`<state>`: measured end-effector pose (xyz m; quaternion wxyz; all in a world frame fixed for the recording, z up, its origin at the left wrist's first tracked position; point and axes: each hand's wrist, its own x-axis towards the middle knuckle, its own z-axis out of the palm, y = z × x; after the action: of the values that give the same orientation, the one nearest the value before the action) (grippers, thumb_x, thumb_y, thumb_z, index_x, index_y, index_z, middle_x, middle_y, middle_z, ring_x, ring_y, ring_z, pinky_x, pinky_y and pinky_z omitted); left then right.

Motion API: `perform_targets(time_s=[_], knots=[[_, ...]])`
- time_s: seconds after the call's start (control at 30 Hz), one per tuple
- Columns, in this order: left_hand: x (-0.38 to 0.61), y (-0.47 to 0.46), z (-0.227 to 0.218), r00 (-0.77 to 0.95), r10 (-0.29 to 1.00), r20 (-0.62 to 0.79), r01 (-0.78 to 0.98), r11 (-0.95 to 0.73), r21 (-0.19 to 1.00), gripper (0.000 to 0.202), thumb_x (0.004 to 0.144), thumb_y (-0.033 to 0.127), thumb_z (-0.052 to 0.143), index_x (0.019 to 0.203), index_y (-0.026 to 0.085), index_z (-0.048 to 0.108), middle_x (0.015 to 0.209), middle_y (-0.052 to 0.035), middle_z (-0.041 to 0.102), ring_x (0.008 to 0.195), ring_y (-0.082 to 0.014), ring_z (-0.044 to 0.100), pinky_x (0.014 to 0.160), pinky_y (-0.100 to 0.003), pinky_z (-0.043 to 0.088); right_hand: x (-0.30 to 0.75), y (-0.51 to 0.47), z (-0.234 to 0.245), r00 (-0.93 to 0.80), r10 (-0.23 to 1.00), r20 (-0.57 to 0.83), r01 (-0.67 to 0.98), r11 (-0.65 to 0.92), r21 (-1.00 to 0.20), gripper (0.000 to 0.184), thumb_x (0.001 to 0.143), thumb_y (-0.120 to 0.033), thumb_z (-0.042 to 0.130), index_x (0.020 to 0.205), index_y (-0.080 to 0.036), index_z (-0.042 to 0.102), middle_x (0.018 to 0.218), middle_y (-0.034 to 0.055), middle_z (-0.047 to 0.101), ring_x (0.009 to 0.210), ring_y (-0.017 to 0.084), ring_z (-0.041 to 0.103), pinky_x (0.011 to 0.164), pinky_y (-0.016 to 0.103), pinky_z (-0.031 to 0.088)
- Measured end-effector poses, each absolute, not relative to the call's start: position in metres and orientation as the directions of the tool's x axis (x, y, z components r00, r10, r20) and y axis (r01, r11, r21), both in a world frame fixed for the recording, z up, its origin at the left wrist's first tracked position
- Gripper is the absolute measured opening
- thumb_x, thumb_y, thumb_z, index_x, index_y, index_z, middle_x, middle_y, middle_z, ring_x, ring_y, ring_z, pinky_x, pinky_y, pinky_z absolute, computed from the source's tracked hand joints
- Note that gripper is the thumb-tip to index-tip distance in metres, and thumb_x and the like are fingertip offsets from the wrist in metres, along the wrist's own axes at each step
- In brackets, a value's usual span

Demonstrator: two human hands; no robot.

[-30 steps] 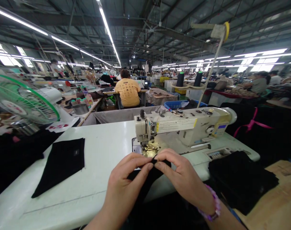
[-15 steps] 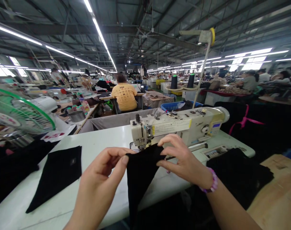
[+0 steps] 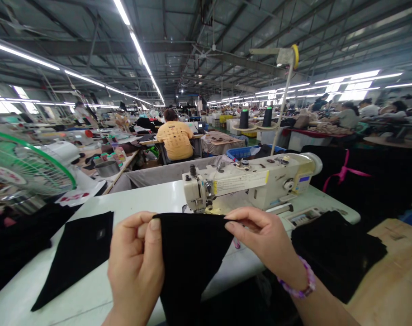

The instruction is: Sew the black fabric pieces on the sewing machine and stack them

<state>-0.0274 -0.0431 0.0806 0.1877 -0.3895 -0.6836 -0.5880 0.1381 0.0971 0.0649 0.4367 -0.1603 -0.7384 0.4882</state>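
A piece of black fabric (image 3: 192, 253) hangs between my hands, its top edge pulled straight. My left hand (image 3: 139, 258) pinches the upper left corner between thumb and fingers. At the upper right corner, my right hand (image 3: 256, 235) pinches the cloth the same way; a beaded bracelet circles that wrist. Just behind the fabric stands a sewing machine (image 3: 246, 181), its needle area partly covered by the cloth and hand. Another black fabric piece (image 3: 80, 253) with a small label lies flat on the table to the left.
The pale sewing table (image 3: 141, 194) spreads beneath my hands. A green-rimmed fan (image 3: 29, 163) stands at left. Black cloth (image 3: 338, 253) is stacked at right near a wooden board (image 3: 392, 267). Thread cones (image 3: 244, 118) and a blue basket (image 3: 238, 154) are behind the machine. A person in yellow (image 3: 175, 138) sits ahead.
My hands have moved apart, the left one shifting leftward. The fabric's top edge, bunched before, is now stretched straight between them.
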Motion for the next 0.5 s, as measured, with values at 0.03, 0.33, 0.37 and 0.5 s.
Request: perform_targets(time_s=[0.03, 0.33, 0.37, 0.5], knots=[[-0.028, -0.043, 0.08, -0.628, 0.316, 0.711, 0.752, 0.013, 0.659, 0.02, 0.094, 0.039, 0.055, 0.102, 0.02, 0.056, 0.069, 0.0043, 0.057, 0.053, -0.0118, 0.054, 0.049, -0.023, 0.047, 0.137, 0.097, 0.065, -0.567, 0.679, 0.466, -0.194, 0.439, -0.877, 0.009, 0.083, -0.029, 0.072, 0.086, -0.021, 0.075, 0.072, 0.0001, 0.07, 0.072, 0.015, 0.068, 0.07, 0.024, 0.056], [-0.05, -0.047, 0.09, -0.522, 0.483, 0.703, 0.852, 0.26, 0.454, 0.031, 0.092, 0.049, 0.055, 0.108, 0.025, 0.066, 0.094, -0.001, 0.071, 0.059, -0.0138, 0.059, 0.055, -0.026, 0.046, 0.129, 0.103, 0.064, -0.41, 0.669, 0.62, -0.081, 0.651, -0.755, 0.009, 0.086, -0.025, 0.071, 0.089, -0.02, 0.065, 0.082, 0.0003, 0.072, 0.076, 0.014, 0.071, 0.073, 0.023, 0.056], [-0.049, -0.047, 0.094, -0.473, 0.505, 0.722, 0.881, 0.262, 0.394, 0.035, 0.092, 0.047, 0.055, 0.118, 0.026, 0.064, 0.106, -0.0026, 0.071, 0.062, -0.0143, 0.059, 0.056, -0.027, 0.047, 0.128, 0.104, 0.065, -0.428, 0.623, 0.655, -0.064, 0.702, -0.709, 0.008, 0.087, -0.024, 0.07, 0.091, -0.02, 0.064, 0.084, 0.0006, 0.071, 0.079, 0.015, 0.071, 0.076, 0.024, 0.056], [-0.04, -0.033, 0.106, -0.132, 0.775, 0.618, 0.948, -0.083, 0.306, 0.036, 0.095, 0.034, 0.05, 0.128, 0.025, 0.062, 0.115, -0.0067, 0.071, 0.077, -0.0176, 0.065, 0.069, -0.028, 0.053, 0.122, 0.101, 0.07, -0.541, 0.382, 0.749, -0.076, 0.865, -0.496, 0.005, 0.092, -0.022, 0.064, 0.092, -0.02, 0.06, 0.087, 0.0014, 0.069, 0.081, 0.014, 0.069, 0.077, 0.025, 0.053]])
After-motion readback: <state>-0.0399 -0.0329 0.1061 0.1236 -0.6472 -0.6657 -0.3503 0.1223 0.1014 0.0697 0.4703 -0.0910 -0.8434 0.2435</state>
